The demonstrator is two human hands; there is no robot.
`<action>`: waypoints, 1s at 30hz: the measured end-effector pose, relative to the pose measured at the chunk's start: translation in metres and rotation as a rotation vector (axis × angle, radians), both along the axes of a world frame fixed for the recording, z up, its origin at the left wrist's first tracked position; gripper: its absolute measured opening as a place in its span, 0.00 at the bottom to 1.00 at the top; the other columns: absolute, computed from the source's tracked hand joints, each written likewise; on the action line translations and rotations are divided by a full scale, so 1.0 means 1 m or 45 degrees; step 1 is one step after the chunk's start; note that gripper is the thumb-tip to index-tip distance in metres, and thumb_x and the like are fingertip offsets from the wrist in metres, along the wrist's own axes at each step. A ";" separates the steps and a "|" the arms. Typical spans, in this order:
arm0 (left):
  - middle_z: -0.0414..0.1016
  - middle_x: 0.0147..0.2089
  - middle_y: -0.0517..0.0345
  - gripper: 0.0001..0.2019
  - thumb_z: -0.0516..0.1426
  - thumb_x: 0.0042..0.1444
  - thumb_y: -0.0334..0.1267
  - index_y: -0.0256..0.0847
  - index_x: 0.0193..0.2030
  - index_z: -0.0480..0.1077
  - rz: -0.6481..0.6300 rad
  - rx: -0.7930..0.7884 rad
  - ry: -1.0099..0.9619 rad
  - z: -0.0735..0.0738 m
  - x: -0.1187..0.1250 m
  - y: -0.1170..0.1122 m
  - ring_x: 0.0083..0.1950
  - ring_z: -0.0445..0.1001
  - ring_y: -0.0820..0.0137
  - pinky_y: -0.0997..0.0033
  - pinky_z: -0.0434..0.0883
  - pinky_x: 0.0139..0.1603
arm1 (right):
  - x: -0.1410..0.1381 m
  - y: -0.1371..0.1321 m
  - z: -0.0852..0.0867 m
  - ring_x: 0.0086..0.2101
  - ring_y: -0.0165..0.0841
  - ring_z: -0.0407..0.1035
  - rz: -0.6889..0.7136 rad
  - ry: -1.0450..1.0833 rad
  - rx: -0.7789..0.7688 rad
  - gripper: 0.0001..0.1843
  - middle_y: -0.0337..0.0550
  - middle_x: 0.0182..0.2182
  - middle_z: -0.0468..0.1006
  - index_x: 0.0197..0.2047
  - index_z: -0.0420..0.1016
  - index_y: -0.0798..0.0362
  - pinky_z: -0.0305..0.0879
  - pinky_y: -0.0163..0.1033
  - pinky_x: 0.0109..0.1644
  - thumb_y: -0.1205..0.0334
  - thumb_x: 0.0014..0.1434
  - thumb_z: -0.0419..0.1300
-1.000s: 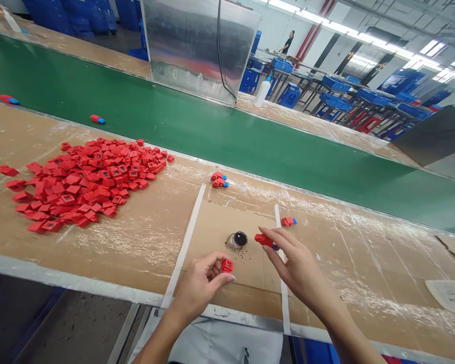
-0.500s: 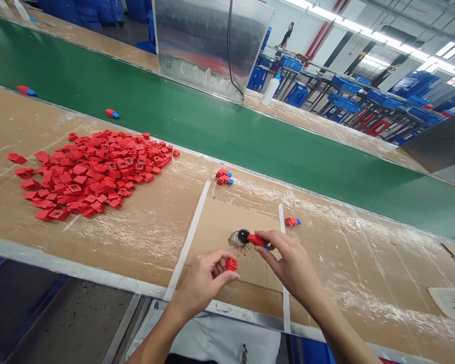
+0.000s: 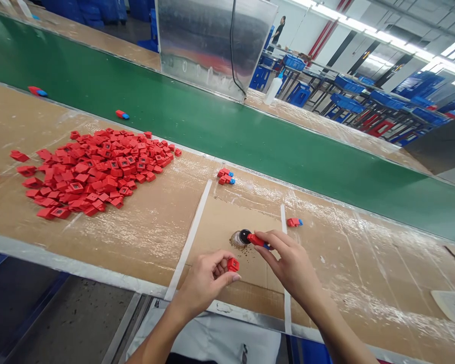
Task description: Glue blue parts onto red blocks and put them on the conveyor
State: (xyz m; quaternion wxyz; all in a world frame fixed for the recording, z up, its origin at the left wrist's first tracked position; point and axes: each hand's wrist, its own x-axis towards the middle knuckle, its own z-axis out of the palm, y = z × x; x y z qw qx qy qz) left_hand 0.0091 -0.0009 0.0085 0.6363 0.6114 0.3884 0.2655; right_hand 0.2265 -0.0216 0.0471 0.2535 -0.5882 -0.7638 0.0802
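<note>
My left hand (image 3: 200,283) pinches a small square red plastic part (image 3: 232,264) between thumb and fingertips. My right hand (image 3: 291,263) grips a red part with a blue end (image 3: 256,240), its red tip resting on the dark top of a small round jar (image 3: 243,236). Dark specks lie around the jar on a cardboard sheet (image 3: 227,227). A large heap of red square parts (image 3: 94,172) spreads to the left, and a small cluster of red-and-blue parts (image 3: 225,176) lies beyond my hands. One more red-and-blue part (image 3: 294,222) sits to the right.
A green conveyor belt (image 3: 212,136) runs behind the bench and carries loose red-and-blue parts (image 3: 122,115). Behind it stand a steel panel (image 3: 208,45) and a white bottle (image 3: 273,90). Blue crates and benches fill the background, where a distant person (image 3: 278,30) stands.
My right hand has moved left, bringing the red part's tip from beside the jar onto its dark top. My left hand has barely moved. The view has shifted slightly.
</note>
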 end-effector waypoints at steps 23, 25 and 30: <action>0.69 0.28 0.63 0.12 0.60 0.56 0.38 0.38 0.46 0.74 -0.054 -0.262 -0.227 -0.009 -0.002 0.000 0.27 0.69 0.74 0.75 0.69 0.31 | -0.032 -0.032 0.007 0.38 0.34 0.73 0.044 0.364 -0.098 0.12 0.44 0.40 0.78 0.52 0.72 0.50 0.70 0.37 0.42 0.65 0.66 0.59; 0.70 0.28 0.62 0.12 0.60 0.56 0.37 0.38 0.47 0.74 -0.051 -0.269 -0.235 -0.008 -0.002 0.000 0.28 0.68 0.74 0.75 0.69 0.31 | -0.033 -0.033 0.004 0.38 0.34 0.73 0.040 0.371 -0.113 0.12 0.44 0.40 0.78 0.52 0.72 0.50 0.70 0.37 0.42 0.65 0.66 0.59; 0.69 0.29 0.62 0.12 0.59 0.57 0.36 0.38 0.47 0.75 -0.055 -0.275 -0.251 -0.006 -0.001 0.000 0.29 0.67 0.74 0.75 0.69 0.31 | -0.034 -0.034 -0.001 0.37 0.34 0.73 0.031 0.375 -0.143 0.11 0.44 0.39 0.78 0.51 0.72 0.51 0.69 0.36 0.40 0.64 0.66 0.59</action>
